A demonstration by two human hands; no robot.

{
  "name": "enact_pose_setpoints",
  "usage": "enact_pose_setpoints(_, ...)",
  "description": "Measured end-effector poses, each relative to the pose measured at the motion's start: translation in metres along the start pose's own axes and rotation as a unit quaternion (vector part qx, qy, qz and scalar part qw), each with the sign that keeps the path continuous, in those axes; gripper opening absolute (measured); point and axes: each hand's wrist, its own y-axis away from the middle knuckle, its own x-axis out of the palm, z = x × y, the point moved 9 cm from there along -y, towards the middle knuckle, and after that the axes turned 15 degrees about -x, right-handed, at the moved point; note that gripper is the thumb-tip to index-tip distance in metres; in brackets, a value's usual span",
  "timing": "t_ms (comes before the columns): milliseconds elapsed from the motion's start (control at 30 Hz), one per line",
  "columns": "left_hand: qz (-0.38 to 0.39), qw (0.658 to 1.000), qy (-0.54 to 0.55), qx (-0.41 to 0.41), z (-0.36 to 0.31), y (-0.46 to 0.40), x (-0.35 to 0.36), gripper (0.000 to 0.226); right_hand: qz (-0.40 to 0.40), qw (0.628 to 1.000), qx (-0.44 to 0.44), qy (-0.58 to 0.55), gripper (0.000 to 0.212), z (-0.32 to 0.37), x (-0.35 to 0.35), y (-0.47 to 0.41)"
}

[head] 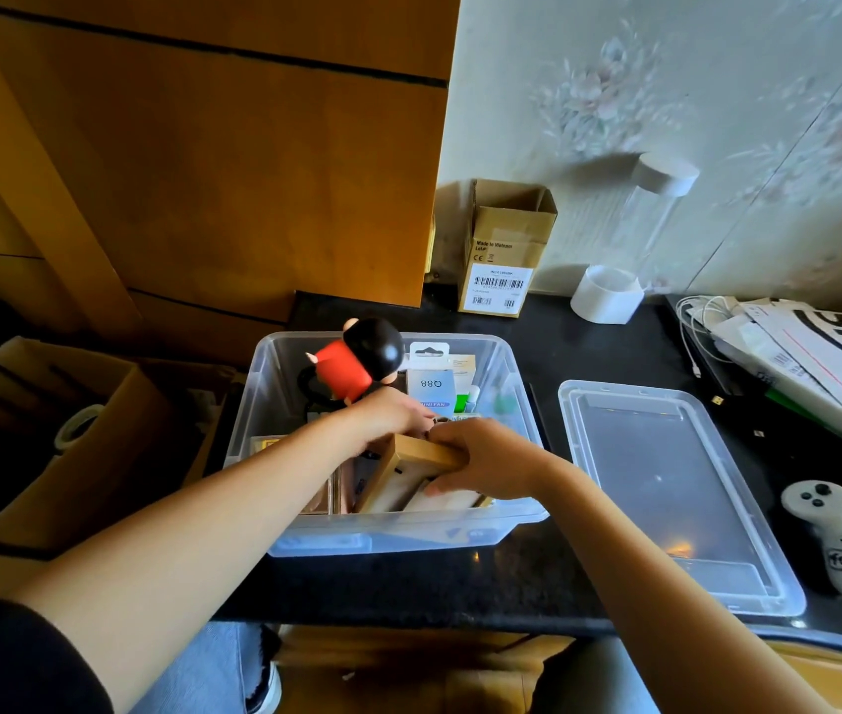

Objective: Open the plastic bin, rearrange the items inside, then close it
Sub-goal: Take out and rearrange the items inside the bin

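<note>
Plastic bin, clear-walled, sits open on the black countertop, right in front of the person. Its lid lies flat just to the right, set aside so both arms can reach in.

Inside, the right hand curls its fingers over the top edge of a tan wooden box, with the thumb underneath at the front; the box is tilted, apparently so it can be shifted or stood on edge to make room. The left hand reaches deeper, just behind the wooden box. A red-and-black figurine rises straight above its wrist, and the fingers are hidden, so I cannot tell whether they grip the figurine or how they lie. A light blue mini-fan package stands upright toward the back, packed beside other small items.

I would judge the rearranging to be under way, with closing not yet begun.

Farther out, a small cardboard box stands against the wall, a white controller rests right of the lid, and an open carton sits to the left.
</note>
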Motion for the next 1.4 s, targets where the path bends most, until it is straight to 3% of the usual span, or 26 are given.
enact_pose_setpoints(100, 0.011, 0.998, -0.061, 0.022, 0.002, -0.003, 0.003, 0.028, 0.001, 1.000, 0.015, -0.021, 0.025, -0.004, 0.004, 0.006)
enact_pose_setpoints(167, 0.000, 0.995, -0.096, 0.015, 0.007, -0.007, 0.002, 0.013, 0.008, 1.000, 0.010, -0.017, 0.034, -0.002, 0.005, 0.007)
enact_pose_setpoints(267, -0.023, 0.991, -0.129, 0.005, 0.011, -0.009, -0.002, 0.030, 0.019, 1.000, 0.007, 0.002, 0.042, -0.001, 0.005, 0.006)
enact_pose_setpoints(400, 0.015, 0.981, -0.192, -0.029, 0.019, -0.002, 0.003, 0.037, 0.036, 0.999, 0.011, 0.038, 0.051, -0.001, 0.005, 0.006)
enact_pose_setpoints(500, 0.052, 0.982, -0.176, -0.034, 0.020, 0.002, 0.008, 0.050, 0.042, 0.997, 0.011, 0.067, 0.064, 0.001, 0.004, 0.008)
enact_pose_setpoints(700, 0.105, 0.986, -0.126, 0.026, 0.002, 0.022, 0.013, 0.035, 0.060, 0.995, 0.024, 0.075, 0.055, 0.004, 0.009, 0.009)
enact_pose_setpoints(833, 0.148, 0.946, -0.288, 0.008, 0.009, 0.038, 0.023, 0.031, 0.050, 0.997, 0.034, 0.053, 0.049, 0.005, 0.008, 0.012)
enact_pose_setpoints(933, 0.110, 0.913, -0.390, 0.039, 0.009, 0.040, 0.027, 0.018, 0.059, 0.996, 0.038, 0.058, 0.048, 0.006, 0.010, 0.013)
enact_pose_setpoints(1100, 0.050, 0.889, -0.453, 0.041, 0.005, 0.042, 0.025, 0.009, 0.121, 0.982, 0.083, 0.118, 0.053, -0.007, 0.006, 0.017)
enact_pose_setpoints(1233, 0.014, 0.850, -0.524, 0.060, -0.003, 0.048, 0.031, 0.003, 0.147, 0.973, 0.110, 0.138, 0.052, -0.013, 0.006, 0.019)
enact_pose_setpoints(1400, 0.010, 0.803, -0.595, 0.026, -0.004, 0.050, 0.044, 0.016, 0.178, 0.970, 0.108, 0.129, 0.037, -0.013, 0.016, 0.018)
